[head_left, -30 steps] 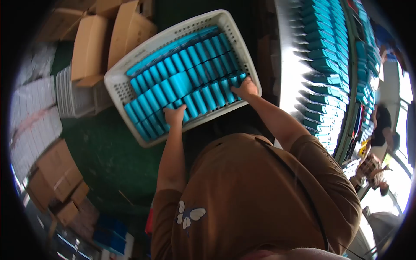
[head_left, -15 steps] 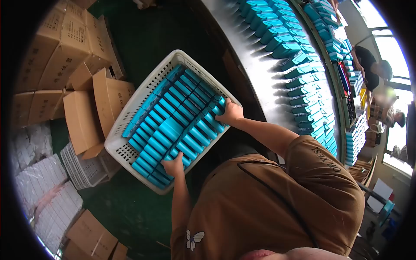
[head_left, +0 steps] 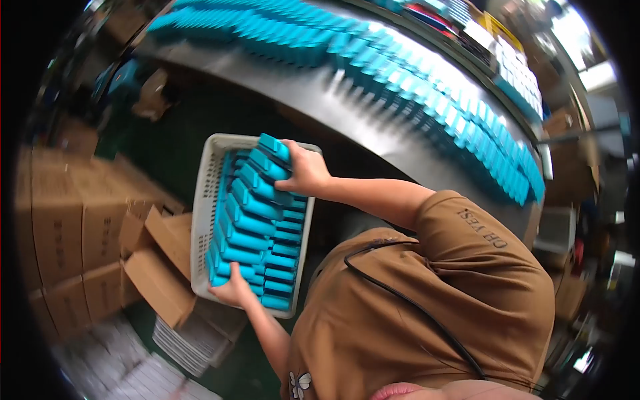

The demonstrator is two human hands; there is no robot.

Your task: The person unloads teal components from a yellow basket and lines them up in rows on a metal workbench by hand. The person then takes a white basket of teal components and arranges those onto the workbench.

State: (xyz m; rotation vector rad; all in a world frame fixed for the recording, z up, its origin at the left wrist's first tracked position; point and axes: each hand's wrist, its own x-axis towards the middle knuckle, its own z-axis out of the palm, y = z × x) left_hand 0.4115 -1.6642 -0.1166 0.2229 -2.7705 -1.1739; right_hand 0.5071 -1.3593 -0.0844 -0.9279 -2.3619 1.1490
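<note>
A row of small turquoise boxes [head_left: 253, 207] is squeezed between my two hands, fanned and tilted above the white basket. At its upper end my right hand [head_left: 307, 170] wraps round the end box. My left hand [head_left: 232, 288] presses the lower end, thumb on top. More turquoise boxes [head_left: 280, 275] lie packed in rows inside the white perforated plastic basket [head_left: 205, 193]. The held row partly covers these, and its underside is hidden.
A metal table [head_left: 267, 83] curves across the top, bearing long rows of turquoise boxes [head_left: 393, 70]. Left are stacked cartons [head_left: 100, 220] and an open carton [head_left: 160, 283]. Stacked white baskets [head_left: 190, 340] stand on the green floor below.
Both hands have raised a row of boxes from its place in the basket, and the row now fans out. The view has turned, showing more of the table.
</note>
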